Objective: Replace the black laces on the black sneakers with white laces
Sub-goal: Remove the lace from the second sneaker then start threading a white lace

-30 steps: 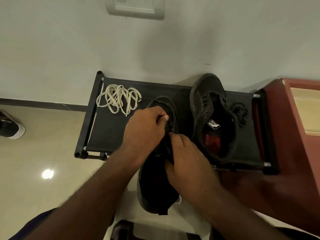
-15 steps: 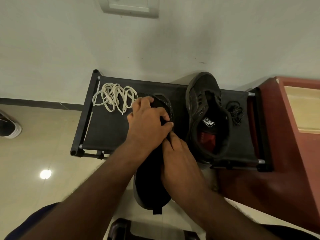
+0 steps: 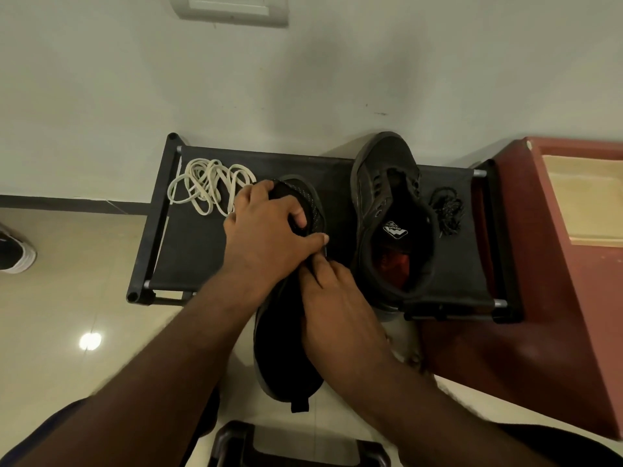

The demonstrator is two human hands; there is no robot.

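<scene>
A black sneaker (image 3: 279, 348) lies with its toe on the black shoe rack (image 3: 188, 251) and its heel hanging over the front edge. My left hand (image 3: 266, 234) grips its toe end, thumb stretched across the lace area. My right hand (image 3: 333, 298) rests on the sneaker's middle, fingertips pinching at the black lace below my left thumb; the lace itself is mostly hidden. A second black sneaker (image 3: 387, 203), unlaced, lies on the rack to the right. Beside it sits a bundled black lace (image 3: 446, 212). White laces (image 3: 209, 188) lie tangled at the rack's back left.
The rack stands against a pale wall (image 3: 303, 79). A red-brown cabinet (image 3: 546, 332) adjoins the rack on the right. Another shoe (image 3: 15, 254) is on the tiled floor at far left. A dark stool frame (image 3: 236, 443) shows at the bottom edge.
My left hand slid up from the sneaker's laced middle onto its toe end. My right hand stayed at the lace area.
</scene>
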